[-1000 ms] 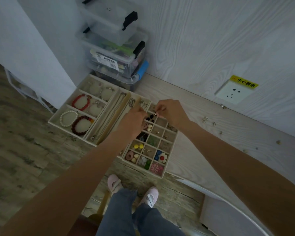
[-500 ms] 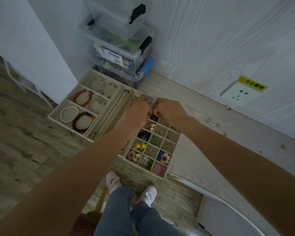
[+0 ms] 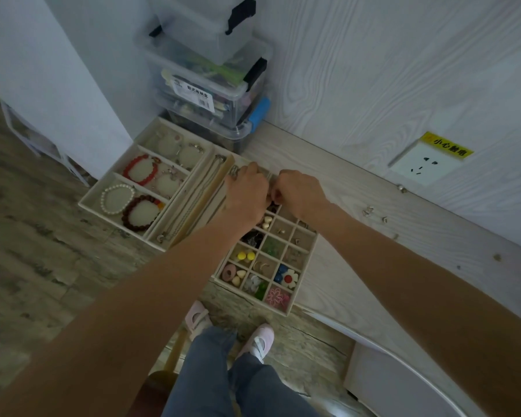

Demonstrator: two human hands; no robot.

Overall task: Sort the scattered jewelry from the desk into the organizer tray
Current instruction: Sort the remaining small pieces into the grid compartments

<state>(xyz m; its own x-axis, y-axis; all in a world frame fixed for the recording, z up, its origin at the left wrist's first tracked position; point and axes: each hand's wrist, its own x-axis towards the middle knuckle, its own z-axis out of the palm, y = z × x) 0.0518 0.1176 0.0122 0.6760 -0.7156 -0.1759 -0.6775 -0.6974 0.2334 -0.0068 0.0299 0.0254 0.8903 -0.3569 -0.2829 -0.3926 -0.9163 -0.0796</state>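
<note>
The gridded organizer tray (image 3: 310, 260) lies on the pale wooden desk (image 3: 373, 266), its cells filled with small earrings and charms. My left hand (image 3: 245, 195) and my right hand (image 3: 301, 194) meet over the tray's far end with fingers curled. Their fingertips pinch a tiny jewelry piece (image 3: 272, 197) between them, most of it hidden. Scattered small jewelry (image 3: 368, 211) lies on the desk to the right, near the wall.
A bracelet tray (image 3: 86, 203) and a narrow necklace tray (image 3: 175, 233) sit left of the grid tray. Stacked clear storage boxes (image 3: 211, 85) stand behind them. A wall socket (image 3: 423, 165) is at right. The desk's front edge runs beside the grid tray, above my legs.
My hands have closed together and moved slightly towards the tray's far end; a second ago the right hand alone pinched the small piece, with the left hand beside it.
</note>
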